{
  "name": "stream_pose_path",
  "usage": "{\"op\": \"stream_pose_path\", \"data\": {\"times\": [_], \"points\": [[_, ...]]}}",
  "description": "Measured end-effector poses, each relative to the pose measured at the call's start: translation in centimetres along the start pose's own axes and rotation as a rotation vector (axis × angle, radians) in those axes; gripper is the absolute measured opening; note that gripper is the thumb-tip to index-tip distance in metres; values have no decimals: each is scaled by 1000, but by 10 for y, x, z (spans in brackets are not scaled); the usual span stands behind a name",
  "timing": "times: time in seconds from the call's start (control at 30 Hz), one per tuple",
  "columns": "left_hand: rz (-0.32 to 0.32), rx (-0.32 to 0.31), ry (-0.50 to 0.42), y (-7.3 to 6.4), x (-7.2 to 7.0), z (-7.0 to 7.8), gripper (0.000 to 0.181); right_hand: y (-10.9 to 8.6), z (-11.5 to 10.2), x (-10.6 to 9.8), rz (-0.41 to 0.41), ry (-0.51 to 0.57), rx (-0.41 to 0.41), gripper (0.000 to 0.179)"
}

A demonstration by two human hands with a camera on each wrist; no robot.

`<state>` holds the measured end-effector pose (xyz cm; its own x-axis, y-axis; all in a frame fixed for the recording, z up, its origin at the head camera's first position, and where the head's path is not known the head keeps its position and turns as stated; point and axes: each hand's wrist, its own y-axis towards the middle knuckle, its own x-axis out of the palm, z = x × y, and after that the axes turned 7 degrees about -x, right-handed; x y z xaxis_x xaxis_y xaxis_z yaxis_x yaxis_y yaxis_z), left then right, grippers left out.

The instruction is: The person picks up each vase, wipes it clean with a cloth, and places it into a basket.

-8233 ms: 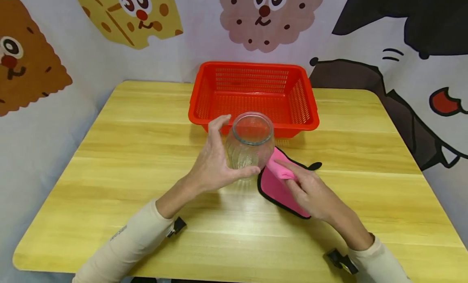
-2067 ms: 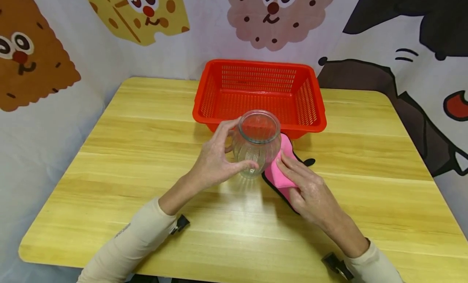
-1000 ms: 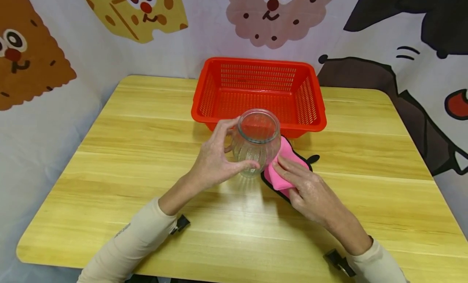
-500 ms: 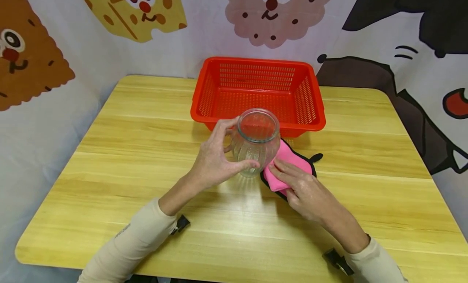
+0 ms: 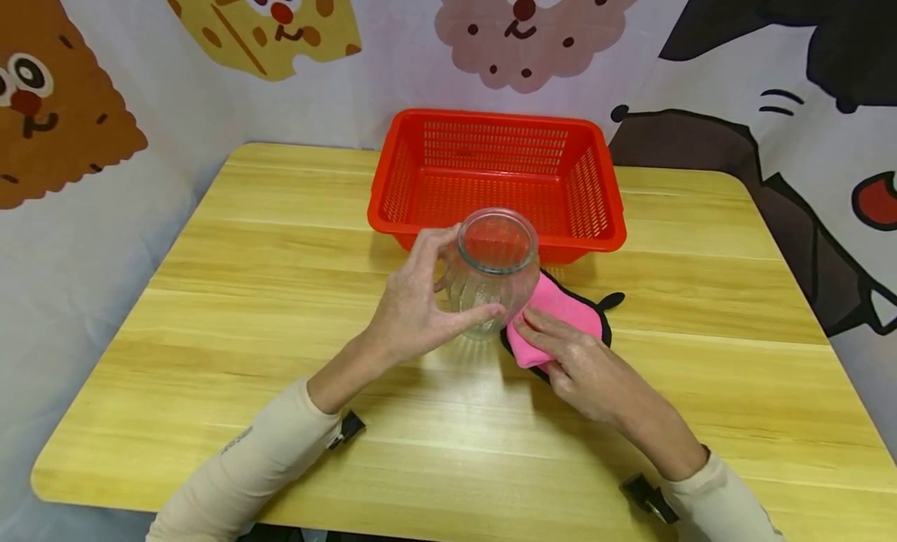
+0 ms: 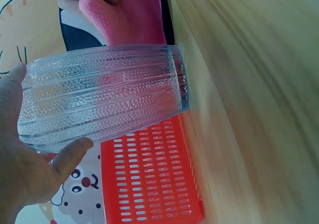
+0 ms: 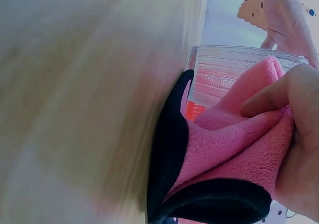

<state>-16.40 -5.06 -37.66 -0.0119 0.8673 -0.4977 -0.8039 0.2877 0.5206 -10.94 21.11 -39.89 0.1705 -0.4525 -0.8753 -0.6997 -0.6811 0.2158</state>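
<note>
A clear ribbed glass jar (image 5: 496, 273) stands upright at the middle of the table, its round mouth facing up and its base down at the wood. My left hand (image 5: 413, 304) grips it from the left, thumb across the near side and fingers around the far side. On the right, my right hand (image 5: 585, 363) pinches a pink cloth (image 5: 561, 312) with black edging, bunched against the jar's lower right side. The right wrist view shows folds of the cloth (image 7: 229, 144) between thumb and fingers, with the jar (image 7: 224, 69) just behind.
A red plastic basket (image 5: 378, 207) with slotted walls sits right behind the jar. The wooden table (image 5: 245, 293) extends to both sides and toward the person. A cartoon-printed backdrop (image 5: 392, 75) hangs behind the table.
Since the oldest frame, my left fingers have closed in around the jar. Over the last second, my right hand has slid slightly left and the cloth's loose part lies farther right.
</note>
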Motion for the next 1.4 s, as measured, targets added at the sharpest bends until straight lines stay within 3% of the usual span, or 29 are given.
{"op": "stream_pose_path", "data": {"times": [0.17,0.37,0.73,0.97,1.07,1.2,1.3,1.4], "points": [[-3,4,12,1,0,2,95,1,1,0,-36,-26,-5,55],[7,-47,31,-2,0,7,95,5,2,-2,-112,-42,1,56],[41,-120,64,-6,2,15,92,9,1,4,-123,-83,12,56],[43,-167,139,-6,2,20,91,3,2,1,-139,20,81,56],[19,-160,112,-6,-3,20,94,-3,3,-3,-126,70,104,59],[-70,-142,-76,-2,-16,16,98,-11,1,-14,8,95,101,62],[-178,-162,-253,2,-25,11,96,-16,-5,-24,229,92,97,60],[-292,-200,-355,4,-31,6,90,-14,-13,-30,480,108,62,54]]}}
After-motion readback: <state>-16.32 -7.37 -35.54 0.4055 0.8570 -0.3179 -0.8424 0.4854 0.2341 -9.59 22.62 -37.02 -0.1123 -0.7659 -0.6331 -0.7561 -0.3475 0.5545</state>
